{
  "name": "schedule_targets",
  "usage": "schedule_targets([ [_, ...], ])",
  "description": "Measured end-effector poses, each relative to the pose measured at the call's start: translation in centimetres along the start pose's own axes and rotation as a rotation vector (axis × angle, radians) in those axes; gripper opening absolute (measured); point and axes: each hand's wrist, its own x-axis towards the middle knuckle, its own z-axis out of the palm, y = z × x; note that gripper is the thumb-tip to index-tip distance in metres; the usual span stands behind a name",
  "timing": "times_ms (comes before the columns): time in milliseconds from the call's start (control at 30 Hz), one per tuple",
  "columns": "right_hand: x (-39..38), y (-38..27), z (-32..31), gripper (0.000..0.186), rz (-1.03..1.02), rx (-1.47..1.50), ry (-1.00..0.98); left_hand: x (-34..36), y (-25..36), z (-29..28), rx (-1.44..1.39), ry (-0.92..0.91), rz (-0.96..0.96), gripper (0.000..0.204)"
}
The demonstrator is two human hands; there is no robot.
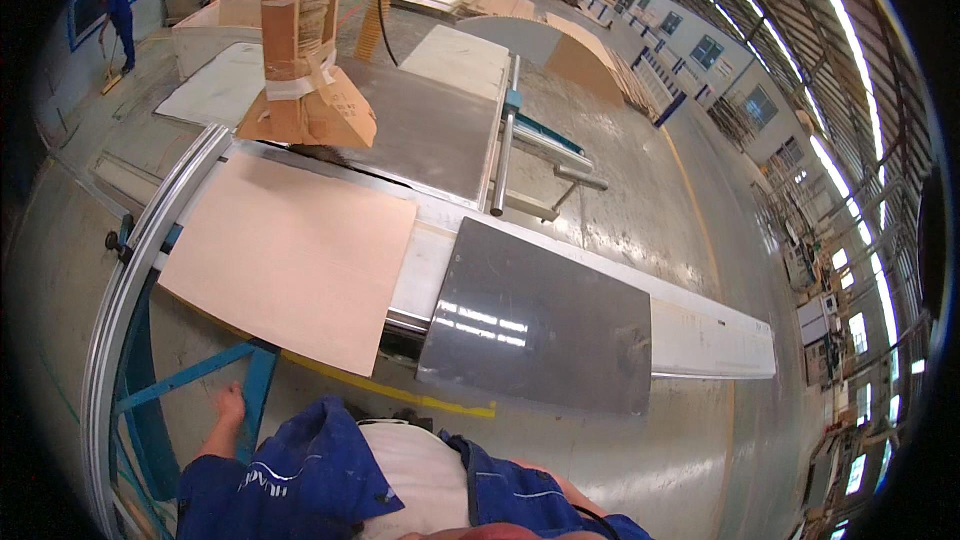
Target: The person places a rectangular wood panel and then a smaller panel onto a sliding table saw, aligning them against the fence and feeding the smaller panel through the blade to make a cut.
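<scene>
Tan board [290, 260] lies near brown hood [310, 120] and dark panel [560, 310], left hand's [230, 402] grip unclear.

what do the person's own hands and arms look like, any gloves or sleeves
The left hand wears no glove, and its forearm is bare below a dark blue sleeve. The blue jacket has white lettering on its left side and a thin white line on its right. The right hand is out of view.
</scene>
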Motion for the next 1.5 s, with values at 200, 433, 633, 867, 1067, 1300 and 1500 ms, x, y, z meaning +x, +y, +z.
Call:
schedule_targets([
  [200,-0.8,-1.7,8.3,0.063,-0.370,0.021,-0.335,0.8,-0.9,2.0,-0.085,-0.166,0.021,0.086],
  [433,-1.6,0.2,-1.2,0.074,0.092,-0.361,-0.288,-1.2,-0.4,4.7,-0.075,-0.214,-0.010,0.102],
  [633,-2.9,0.6,0.3,0.061,-0.059,-0.239,-0.283,-1.2,0.7,2.2,-0.020,-0.188,-0.060,0.103],
  [867,-5.0,-1.4,2.7,0.047,-0.311,-0.148,-0.394,-1.9,2.3,2.9,-0.056,-0.253,-0.123,0.102],
  [1067,-5.7,-4.4,4.3,0.039,-0.362,-0.126,-0.539,-3.2,3.3,4.3,-0.048,-0.278,-0.087,0.100],
  [1300,-4.4,-6.7,3.4,0.047,-0.403,-0.250,-0.653,-5.2,4.8,5.8,-0.056,-0.296,-0.058,0.098],
  [1500,-5.0,-7.7,1.7,0.045,-0.282,-0.527,-0.750,-7.3,6.1,7.3,-0.068,-0.312,-0.028,0.096],
])
